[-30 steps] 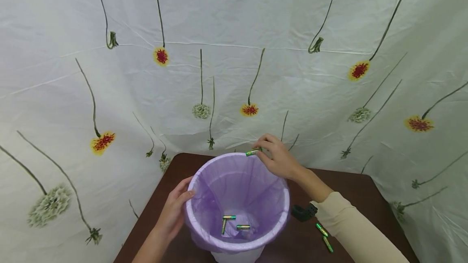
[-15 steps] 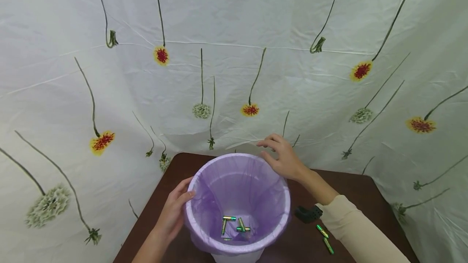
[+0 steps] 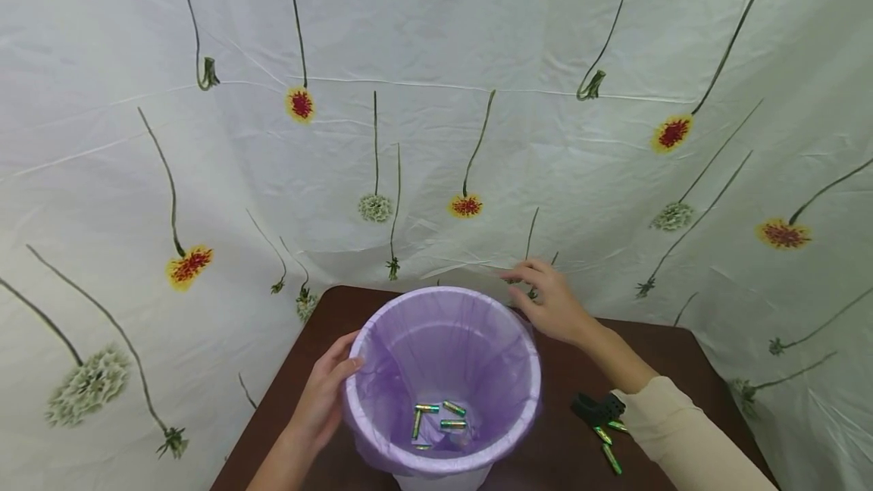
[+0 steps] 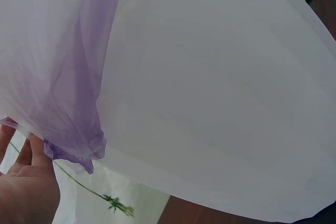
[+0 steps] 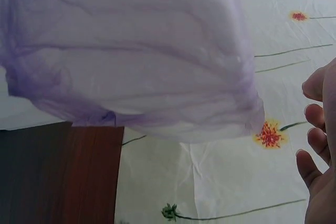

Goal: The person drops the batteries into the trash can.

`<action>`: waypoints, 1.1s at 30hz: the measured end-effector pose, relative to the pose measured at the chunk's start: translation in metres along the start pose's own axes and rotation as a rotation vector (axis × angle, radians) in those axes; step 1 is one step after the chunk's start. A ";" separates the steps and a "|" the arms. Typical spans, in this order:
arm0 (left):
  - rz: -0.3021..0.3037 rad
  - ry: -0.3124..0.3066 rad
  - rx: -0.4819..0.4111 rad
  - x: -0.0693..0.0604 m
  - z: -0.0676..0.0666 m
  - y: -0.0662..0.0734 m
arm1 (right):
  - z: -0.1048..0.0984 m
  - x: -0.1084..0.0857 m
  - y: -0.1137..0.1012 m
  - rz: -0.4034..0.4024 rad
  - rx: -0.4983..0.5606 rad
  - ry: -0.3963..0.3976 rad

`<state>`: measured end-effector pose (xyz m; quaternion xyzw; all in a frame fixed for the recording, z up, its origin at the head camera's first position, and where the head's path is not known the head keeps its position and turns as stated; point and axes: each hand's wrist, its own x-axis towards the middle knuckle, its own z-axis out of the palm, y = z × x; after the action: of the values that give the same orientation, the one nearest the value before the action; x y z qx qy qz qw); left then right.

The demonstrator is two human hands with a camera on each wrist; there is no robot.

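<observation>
A white trash bin [image 3: 443, 480] lined with a purple bag [image 3: 436, 351] stands in the middle of the head view. My left hand [image 3: 326, 392] grips its left rim, thumb over the edge and fingers outside. In the left wrist view, the fingers [image 4: 39, 153] lie against the bin beside the bag's loose hem. Several green-and-gold batteries, one a green battery [image 3: 453, 423], lie at the bottom of the bag. Beyond the right part of the rim, my right hand [image 3: 552, 305] hovers with loosely bent fingers, holding nothing and apart from the bin.
To the right of the bin, three batteries [image 3: 611, 459] lie on the dark brown table [image 3: 546, 453], partly near the sleeve. A black wrist strap [image 3: 596, 408] shows by the right cuff. White flower-print cloth [image 3: 436, 150] hangs behind and around the table.
My right hand let go of a battery over the bin, and one more lies inside. The hand then moved right, off the rim. My left hand stayed on the rim.
</observation>
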<state>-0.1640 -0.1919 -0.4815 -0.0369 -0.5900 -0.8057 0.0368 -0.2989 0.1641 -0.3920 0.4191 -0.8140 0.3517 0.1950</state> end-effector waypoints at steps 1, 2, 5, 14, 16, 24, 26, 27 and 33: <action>0.001 -0.002 0.000 0.000 0.000 0.000 | -0.002 -0.002 0.001 0.009 -0.004 -0.003; 0.001 -0.004 0.000 -0.001 0.000 -0.001 | -0.004 -0.005 0.001 0.018 -0.006 -0.006; 0.000 -0.009 -0.001 0.000 0.000 -0.001 | -0.010 -0.011 0.004 0.033 -0.026 -0.009; -0.009 -0.006 -0.012 0.001 -0.001 -0.001 | -0.028 -0.034 0.011 0.095 -0.099 0.004; -0.008 -0.004 -0.014 0.001 -0.002 -0.002 | -0.031 -0.040 0.013 0.110 -0.102 0.003; -0.002 -0.004 -0.014 0.001 0.000 -0.002 | -0.039 -0.070 0.024 0.217 -0.141 -0.005; 0.001 0.005 -0.014 0.002 0.000 -0.002 | -0.038 -0.079 0.029 0.233 -0.145 0.002; 0.003 0.010 -0.015 0.002 0.000 -0.002 | -0.037 -0.084 0.031 0.238 -0.152 0.006; -0.008 -0.008 -0.041 -0.001 -0.002 -0.002 | -0.029 -0.122 0.038 0.307 -0.184 0.045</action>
<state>-0.1637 -0.1928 -0.4840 -0.0385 -0.5736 -0.8176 0.0304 -0.2599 0.2673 -0.4622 0.2625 -0.8926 0.3108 0.1945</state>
